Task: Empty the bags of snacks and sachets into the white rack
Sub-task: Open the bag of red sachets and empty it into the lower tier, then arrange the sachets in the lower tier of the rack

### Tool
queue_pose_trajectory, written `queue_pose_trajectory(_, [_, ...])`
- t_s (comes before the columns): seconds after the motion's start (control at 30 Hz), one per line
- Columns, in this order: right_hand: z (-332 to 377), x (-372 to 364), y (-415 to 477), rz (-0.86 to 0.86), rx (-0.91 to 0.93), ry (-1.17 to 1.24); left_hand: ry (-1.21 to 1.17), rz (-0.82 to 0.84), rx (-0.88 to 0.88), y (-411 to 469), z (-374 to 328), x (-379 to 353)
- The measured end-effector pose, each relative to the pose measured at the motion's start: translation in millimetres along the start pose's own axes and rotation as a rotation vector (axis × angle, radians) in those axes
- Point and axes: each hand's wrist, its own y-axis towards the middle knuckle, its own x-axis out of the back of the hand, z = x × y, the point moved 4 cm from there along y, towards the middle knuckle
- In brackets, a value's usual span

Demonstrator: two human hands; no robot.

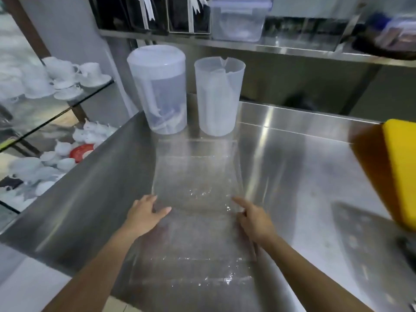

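A clear, stepped plastic rack (195,176) lies on the steel table (304,167) in front of me, its tiers empty. My left hand (144,216) grips the rack's left wall, thumb inside and fingers outside. My right hand (253,218) holds the right wall, index finger stretched forward along it. No bags, snacks or sachets are in view.
Two translucent jugs stand just behind the rack: a lidded jug (158,88) on the left and an open jug (217,95) on the right. A yellow object (403,167) sits at the table's right edge. Glass shelves with white cups (67,77) are at the left. A steel shelf (247,45) runs above.
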Motion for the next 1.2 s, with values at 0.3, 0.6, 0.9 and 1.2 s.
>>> queue_pose_trajectory(0.3, [-3, -5, 4, 0.200, 0.048, -0.351, 0.379, 0.057, 0.022, -8, -2, -8])
queue_pose_trajectory(0.6, [-48, 48, -18, 0.101, -0.079, -0.283, 0.451, -0.028, -0.240, -3, -140, -17])
queue_pose_trajectory(0.9, [-159, 123, -123, -0.301, -0.317, -0.325, 0.426, 0.151, -0.844, -78, -312, -166])
queue_pose_trajectory(1.2, [-242, 133, -235, -0.511, -0.640, -0.261, 0.556, 0.240, -1.166, -151, -359, -280])
